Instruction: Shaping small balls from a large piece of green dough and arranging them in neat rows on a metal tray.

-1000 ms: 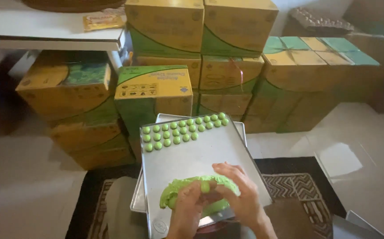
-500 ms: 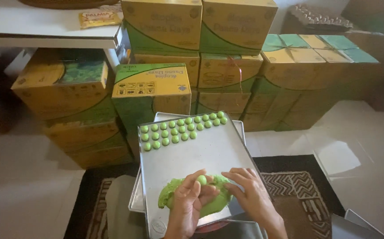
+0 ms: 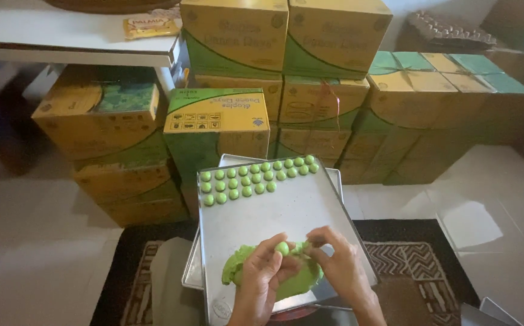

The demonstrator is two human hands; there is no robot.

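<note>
A small round ball of soft green dough (image 3: 282, 247) sits pinched at the fingertips of the left hand (image 3: 265, 278), above the near end of the flat rectangular metal tray (image 3: 274, 211); the right hand (image 3: 337, 265) pinches the dough just beside the ball; a flattened lump of the same green dough (image 3: 295, 284) lies on the tray beneath both hands; three rows of smooth green dough balls (image 3: 256, 178) line the tray's far edge; stacked yellow-and-green cardboard cartons (image 3: 217, 124) stand beyond the tray; a patterned dark mat (image 3: 413, 265) lies under it.
</note>
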